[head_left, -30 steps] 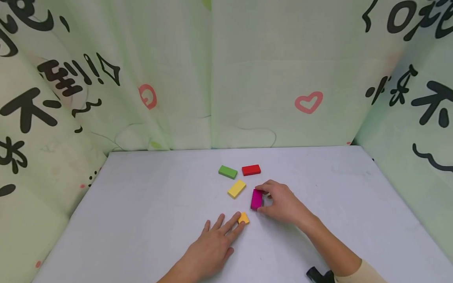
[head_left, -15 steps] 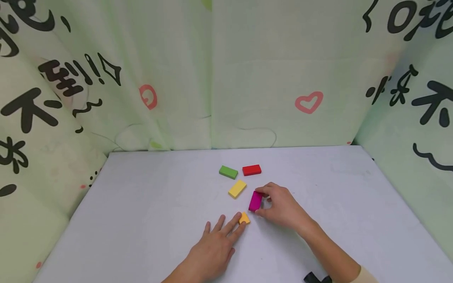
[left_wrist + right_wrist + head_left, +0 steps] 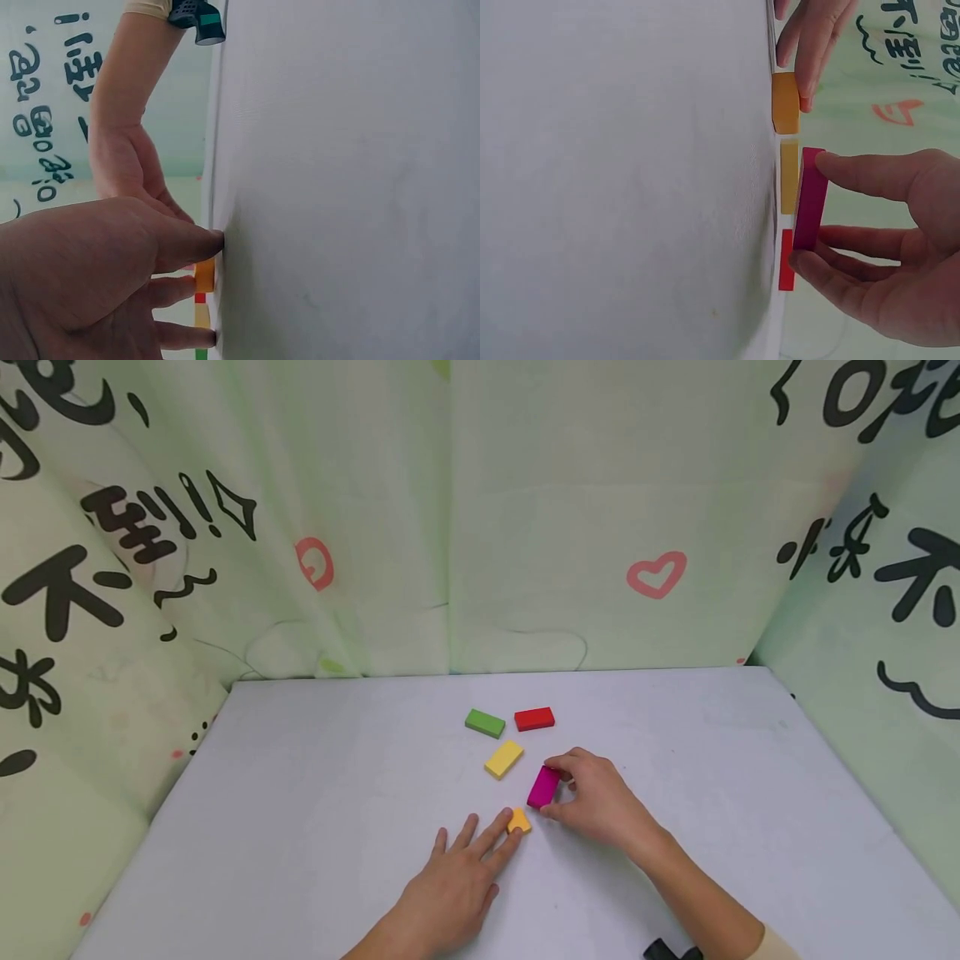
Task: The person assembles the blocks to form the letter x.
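Here's the change: the magenta block (image 3: 543, 787) swings out of its near-straight line, its near end now swung left towards the orange piece (image 3: 520, 822), and the right hand (image 3: 596, 797) shifts a touch nearer with it. The left hand (image 3: 453, 885) stays put. The right hand's grip is a neat one, thumb at the block's near end, fingertips at the far end, and from the right wrist it seems to ride clear of the white table (image 3: 300, 818), a little tilted. The left hand isn't clenched or grasping: its fingers lie spread and fairly straight, two tips close about the orange piece, at least one seemingly touching it.

Beyond them, the yellow block (image 3: 504, 760) sits just left of the magenta one, with the green block (image 3: 485, 723) and the red block (image 3: 535, 719) farther back.

To do this well, I'd say, hold that end-to-end pinch, level the block before lowering it, and keep the thumb from knocking the orange piece. The left fingertips want only light pressure, enough to steady; a hard push could skid that small piece sideways.
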### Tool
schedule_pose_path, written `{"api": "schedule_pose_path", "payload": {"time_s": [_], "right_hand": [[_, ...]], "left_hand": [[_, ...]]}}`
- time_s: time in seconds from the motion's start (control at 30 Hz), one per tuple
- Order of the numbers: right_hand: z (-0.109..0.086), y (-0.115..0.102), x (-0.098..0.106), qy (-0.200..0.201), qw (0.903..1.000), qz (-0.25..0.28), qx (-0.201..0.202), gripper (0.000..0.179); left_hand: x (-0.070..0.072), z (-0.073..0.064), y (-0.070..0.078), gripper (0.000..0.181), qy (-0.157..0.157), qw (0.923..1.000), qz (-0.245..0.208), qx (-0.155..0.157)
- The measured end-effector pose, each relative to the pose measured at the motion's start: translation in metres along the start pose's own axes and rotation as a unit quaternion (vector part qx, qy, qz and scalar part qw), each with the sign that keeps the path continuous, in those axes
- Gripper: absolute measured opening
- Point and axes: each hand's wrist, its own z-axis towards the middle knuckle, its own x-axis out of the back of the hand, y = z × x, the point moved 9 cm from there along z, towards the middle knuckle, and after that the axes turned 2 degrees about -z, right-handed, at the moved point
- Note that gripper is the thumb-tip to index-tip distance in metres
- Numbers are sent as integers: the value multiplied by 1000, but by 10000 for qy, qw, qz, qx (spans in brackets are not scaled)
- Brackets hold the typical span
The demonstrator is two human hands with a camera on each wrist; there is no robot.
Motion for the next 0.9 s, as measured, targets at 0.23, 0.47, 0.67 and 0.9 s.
{"api": "schedule_pose_path", "payload": {"time_s": [0.23, 0.47, 0.67, 0.9], "right_hand": [[0, -3, -2, -15, 10000, -58, 9, 58], [1, -2, -3, -83, 10000, -50, 3, 57], [3, 1, -5, -123, 9998, -115, -57, 56], [6, 4, -6, -203, 9997, -6, -141, 55]], "left_hand": [[-1, 2, -1, 70, -129, 9999, -80, 55], [-1, 1, -1, 70, -98, 9999, -30, 31], [-1, 1, -1, 70, -102, 9999, -66, 39], [-1, 1, -1, 70, -155, 9998, -125, 63]]}}
